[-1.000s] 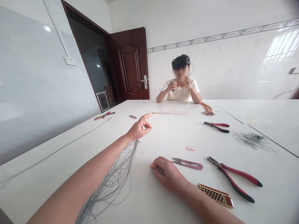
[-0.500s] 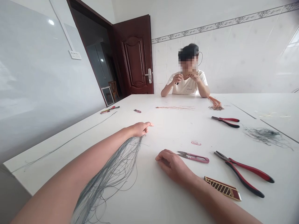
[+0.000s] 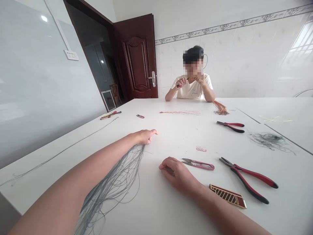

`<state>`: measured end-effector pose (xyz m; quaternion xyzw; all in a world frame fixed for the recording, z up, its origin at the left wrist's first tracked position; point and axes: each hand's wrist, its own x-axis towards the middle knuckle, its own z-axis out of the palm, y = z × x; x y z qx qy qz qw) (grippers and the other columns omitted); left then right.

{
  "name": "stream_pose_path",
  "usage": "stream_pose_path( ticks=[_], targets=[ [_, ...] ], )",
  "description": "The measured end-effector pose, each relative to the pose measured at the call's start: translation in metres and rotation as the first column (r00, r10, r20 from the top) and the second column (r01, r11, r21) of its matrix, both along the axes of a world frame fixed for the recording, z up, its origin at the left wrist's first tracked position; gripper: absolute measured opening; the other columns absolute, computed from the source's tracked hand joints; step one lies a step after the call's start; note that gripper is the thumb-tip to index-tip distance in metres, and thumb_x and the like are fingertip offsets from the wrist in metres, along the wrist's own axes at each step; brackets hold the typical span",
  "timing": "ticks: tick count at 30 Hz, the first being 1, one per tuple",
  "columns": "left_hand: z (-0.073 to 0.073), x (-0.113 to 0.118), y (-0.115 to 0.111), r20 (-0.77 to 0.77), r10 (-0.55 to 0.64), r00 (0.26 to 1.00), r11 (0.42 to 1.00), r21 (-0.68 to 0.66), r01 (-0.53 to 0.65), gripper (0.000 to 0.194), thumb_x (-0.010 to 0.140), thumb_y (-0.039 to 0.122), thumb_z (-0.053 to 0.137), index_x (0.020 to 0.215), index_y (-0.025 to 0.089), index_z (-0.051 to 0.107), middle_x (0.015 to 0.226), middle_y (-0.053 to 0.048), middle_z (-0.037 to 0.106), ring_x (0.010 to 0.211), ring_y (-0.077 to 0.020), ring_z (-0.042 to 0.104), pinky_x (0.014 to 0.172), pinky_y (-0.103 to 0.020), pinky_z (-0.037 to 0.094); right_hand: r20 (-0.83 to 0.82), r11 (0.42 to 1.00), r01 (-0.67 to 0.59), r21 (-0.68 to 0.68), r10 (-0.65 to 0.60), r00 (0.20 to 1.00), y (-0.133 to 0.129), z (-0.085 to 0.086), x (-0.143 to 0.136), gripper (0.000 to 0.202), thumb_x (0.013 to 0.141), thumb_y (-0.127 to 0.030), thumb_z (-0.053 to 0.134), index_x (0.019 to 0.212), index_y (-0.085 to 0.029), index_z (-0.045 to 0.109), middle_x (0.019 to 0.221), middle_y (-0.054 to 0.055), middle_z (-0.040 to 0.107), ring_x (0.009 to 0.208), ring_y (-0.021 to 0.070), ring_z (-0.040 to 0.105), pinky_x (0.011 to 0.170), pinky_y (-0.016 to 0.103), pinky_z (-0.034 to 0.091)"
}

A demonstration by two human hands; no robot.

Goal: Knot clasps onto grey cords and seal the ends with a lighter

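The left hand [image 3: 145, 136] is over the far end of a bundle of grey wires [image 3: 122, 178], which runs toward the near edge of the table [image 3: 156, 202]; the forearm covers part of it, and I cannot tell whether the bent fingers pinch any strands. The right hand [image 3: 174, 171] lies on the table, loosely curled, its underside hidden, so its grip cannot be told either. Small scissors [image 3: 202, 164] lie just beside its knuckles, between it and the large pliers [image 3: 248, 179]. A patterned case [image 3: 228, 196] lies against the right forearm in this view, its near edge partly covered. Farther out are a red label [image 3: 201, 148], smaller pliers [image 3: 231, 126] and a grey tangle [image 3: 270, 141]. Orange strands [image 3: 181, 113] stretch beyond the left hand, with snips [image 3: 140, 116] to their left. A long thin wire [image 3: 61, 148] crosses the table's left side. Opposite, a person [image 3: 190, 89] sits near an orange bunch [image 3: 220, 108].
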<state>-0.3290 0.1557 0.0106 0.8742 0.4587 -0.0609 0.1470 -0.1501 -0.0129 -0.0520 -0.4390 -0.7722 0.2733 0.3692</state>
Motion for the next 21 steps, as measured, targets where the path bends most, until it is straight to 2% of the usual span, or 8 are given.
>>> stream_pose_path(
  ticks=[10, 17, 21],
  targets=[
    [0.003, -0.004, 0.008, 0.1, -0.007, 0.995, 1.0, -0.002, 0.007, 0.035, 0.088, 0.034, 0.052, 0.118, 0.015, 0.051, 0.108, -0.008, 0.059, 0.091, -0.0175, 0.059, 0.08, -0.038, 0.051, -0.006, 1.0, -0.002, 0.008, 0.002, 1.0, 0.001, 0.001, 0.0, 0.015, 0.081, -0.005, 0.049, 0.082, -0.017, 0.059, 0.086, 0.004, 0.063, 0.079, 0.016, 0.059, 0.067, 0.027, 0.047],
    [0.005, 0.002, 0.004, 0.019, -0.031, 0.999, 0.997, -0.064, 0.032, 0.035, 0.088, 0.032, 0.053, 0.118, 0.015, 0.051, 0.105, -0.007, 0.06, 0.087, -0.0162, 0.06, 0.077, -0.036, 0.052, -0.012, 1.0, 0.0, 0.008, 0.0, 1.0, 0.0, 0.001, 0.0, 0.017, 0.082, -0.005, 0.048, 0.082, -0.017, 0.059, 0.086, 0.004, 0.064, 0.078, 0.016, 0.059, 0.067, 0.027, 0.047],
    [0.006, 0.007, 0.005, -0.03, -0.008, 1.0, 0.997, -0.078, 0.005, 0.035, 0.088, 0.032, 0.053, 0.118, 0.015, 0.051, 0.105, -0.007, 0.06, 0.087, -0.0162, 0.06, 0.076, -0.036, 0.053, -0.013, 1.0, 0.004, 0.009, -0.004, 1.0, 0.0, 0.001, 0.0, 0.016, 0.082, -0.005, 0.048, 0.082, -0.017, 0.059, 0.085, 0.004, 0.064, 0.077, 0.016, 0.059, 0.067, 0.026, 0.046]
  ],
)
